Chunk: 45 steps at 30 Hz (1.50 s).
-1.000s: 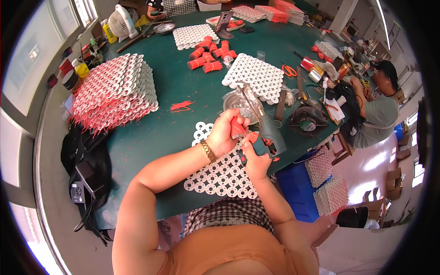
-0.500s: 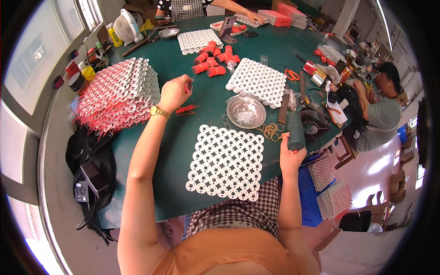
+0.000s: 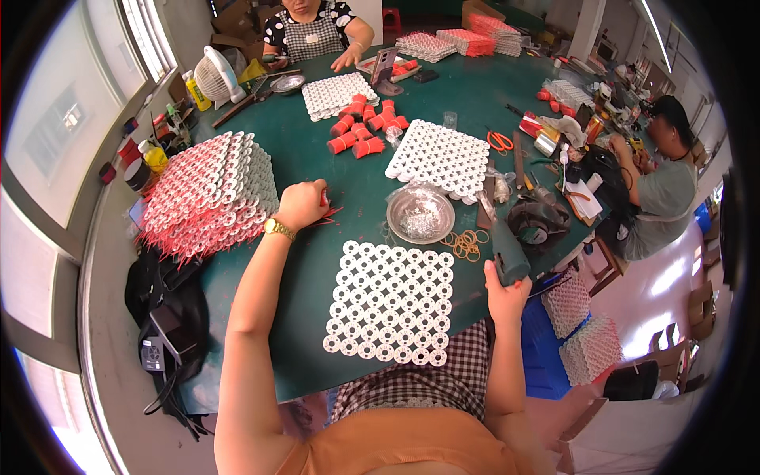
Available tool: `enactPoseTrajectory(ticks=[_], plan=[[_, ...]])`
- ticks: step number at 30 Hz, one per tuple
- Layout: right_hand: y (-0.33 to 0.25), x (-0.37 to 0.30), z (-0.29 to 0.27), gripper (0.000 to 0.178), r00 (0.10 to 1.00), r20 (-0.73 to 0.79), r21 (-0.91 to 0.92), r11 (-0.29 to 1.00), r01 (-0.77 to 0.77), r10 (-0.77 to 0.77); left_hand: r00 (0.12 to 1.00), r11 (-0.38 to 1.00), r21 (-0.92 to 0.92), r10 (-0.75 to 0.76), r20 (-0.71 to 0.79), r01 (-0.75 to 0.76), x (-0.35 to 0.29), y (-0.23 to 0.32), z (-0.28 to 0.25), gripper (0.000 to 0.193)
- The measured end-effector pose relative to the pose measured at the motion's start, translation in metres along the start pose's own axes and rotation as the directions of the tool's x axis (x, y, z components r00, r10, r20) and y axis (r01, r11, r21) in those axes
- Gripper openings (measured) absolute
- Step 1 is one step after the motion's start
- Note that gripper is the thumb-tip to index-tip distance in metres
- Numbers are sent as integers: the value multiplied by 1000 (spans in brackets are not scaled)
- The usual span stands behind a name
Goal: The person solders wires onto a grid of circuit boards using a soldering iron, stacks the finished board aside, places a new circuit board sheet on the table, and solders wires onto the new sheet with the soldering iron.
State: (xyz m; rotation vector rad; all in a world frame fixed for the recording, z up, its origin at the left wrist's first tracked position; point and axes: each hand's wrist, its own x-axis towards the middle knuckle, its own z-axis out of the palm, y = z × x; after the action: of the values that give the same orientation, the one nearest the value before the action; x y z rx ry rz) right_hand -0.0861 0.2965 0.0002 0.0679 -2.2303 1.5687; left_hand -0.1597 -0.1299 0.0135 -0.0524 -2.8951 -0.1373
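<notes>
My left hand (image 3: pixel 302 204) is closed beside a tall stack of white ring panels with red wires (image 3: pixel 210 194). A bit of red shows in its fist, and loose red wires (image 3: pixel 331 214) lie by the fingers. On the right, my right hand (image 3: pixel 507 299) grips a dark green hand tool (image 3: pixel 509 255) with a thick rounded body. Its far end points away toward the metal bowl's side; its exact kind is unclear. Between my forearms lies a flat white panel of joined rings (image 3: pixel 389 305), without wires. Beyond it sits a metal bowl of small shiny pieces (image 3: pixel 419 214).
Rubber bands (image 3: pixel 469 245) lie right of the bowl. Behind are another white panel (image 3: pixel 439 158), red wire bundles (image 3: pixel 368 146) and orange-handled scissors (image 3: pixel 499 141). A co-worker (image 3: pixel 313 32) sits across the table, another person (image 3: pixel 665 182) at the right.
My left hand has come lower and nearer the loose red wires. The green tool has tilted, its far end swinging left. The whole view has shifted slightly; the co-worker opposite has drawn an arm back.
</notes>
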Motion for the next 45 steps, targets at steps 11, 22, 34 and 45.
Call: enactPoseTrajectory(ticks=[11,22,34,45], plan=[[-9,-58,-42,29,987,99,417,896,-153,123,999,994,-106,35,-30,-38,-7,14,2,54],[-2,-82,-70,32,954,201,476,829,-294,223,983,992,23,124,-134,-122,-45,24,10,61],[-3,-78,-37,30,940,296,625,710,-324,168,999,1000,-16,17,-42,-17,-55,17,1,80],[-17,-76,-56,51,872,447,765,421,-487,197,980,995,10,98,-175,-98,-62,20,-15,23]])
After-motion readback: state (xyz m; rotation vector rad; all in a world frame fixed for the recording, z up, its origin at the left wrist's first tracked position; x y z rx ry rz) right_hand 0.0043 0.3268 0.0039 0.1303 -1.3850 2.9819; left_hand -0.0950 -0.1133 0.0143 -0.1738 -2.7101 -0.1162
